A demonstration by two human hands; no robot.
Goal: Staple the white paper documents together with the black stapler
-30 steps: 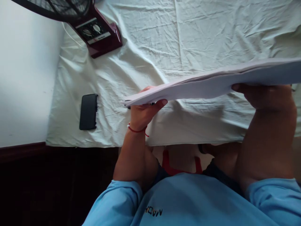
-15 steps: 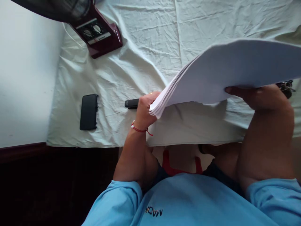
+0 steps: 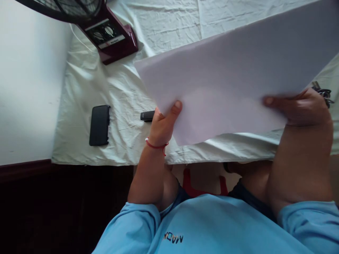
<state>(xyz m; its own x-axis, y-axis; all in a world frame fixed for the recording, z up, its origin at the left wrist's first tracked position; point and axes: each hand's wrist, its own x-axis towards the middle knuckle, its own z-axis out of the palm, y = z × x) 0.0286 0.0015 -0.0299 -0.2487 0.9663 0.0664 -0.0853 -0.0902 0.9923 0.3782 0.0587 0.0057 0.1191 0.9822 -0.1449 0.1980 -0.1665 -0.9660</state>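
Observation:
A large stack of white paper sheets point(image 3: 222, 77) spans the space between my two hands, tilted above the cloth-covered table. My left hand point(image 3: 165, 121) grips its near left part, thumb on top and fingers hidden beneath. On the other side my right hand point(image 3: 302, 106) pinches the stack's right part, its thumb lying across the top and slightly blurred. Just left of my left hand lies a black stapler-like object point(image 3: 147, 116), partly covered by that hand. Some metal scissors or keys point(image 3: 323, 93) show beyond my right hand, too covered to tell which.
A black phone-like case point(image 3: 99, 125) lies on the pale tablecloth point(image 3: 124, 141) to the left. At the back left stands a dark red fan base point(image 3: 116, 38) with knobs, its cage point(image 3: 71, 8) above. A white wall point(image 3: 29, 88) borders the left side.
The stack was bent, with its left edges fanned upright at my left hand; now it lies flatter and spreads out to the left. My left thumb has come onto its top.

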